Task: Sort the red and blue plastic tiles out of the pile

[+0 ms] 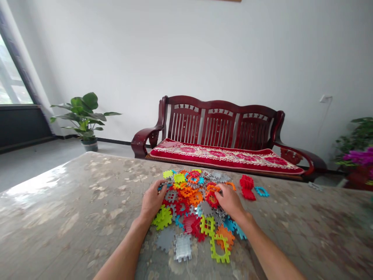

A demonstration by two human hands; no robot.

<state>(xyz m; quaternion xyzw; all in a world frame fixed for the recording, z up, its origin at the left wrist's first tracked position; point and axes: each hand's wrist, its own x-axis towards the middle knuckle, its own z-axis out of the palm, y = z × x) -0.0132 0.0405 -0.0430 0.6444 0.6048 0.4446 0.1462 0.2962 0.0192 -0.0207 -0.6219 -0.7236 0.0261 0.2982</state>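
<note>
A heap of flat plastic interlocking tiles [192, 198] in orange, red, grey, lime and blue lies on the marbled table [72, 217]. My left hand [151, 200] rests palm down on the heap's left edge, fingers curled over tiles near a lime piece [162, 217]. My right hand [229, 200] sits on the right side of the heap, fingers bent and pinching a red tile [212, 198]. A grey square tile [183, 247] and a lime frame piece [220, 251] lie nearest me. A small red stack [247, 186] and a blue frame [261, 191] lie apart at the right.
A dark wooden bench [221, 128] with a red cushion stands behind the table against the white wall. A potted plant [84, 116] is on the floor at the left, and purple flowers [359, 157] at the right edge.
</note>
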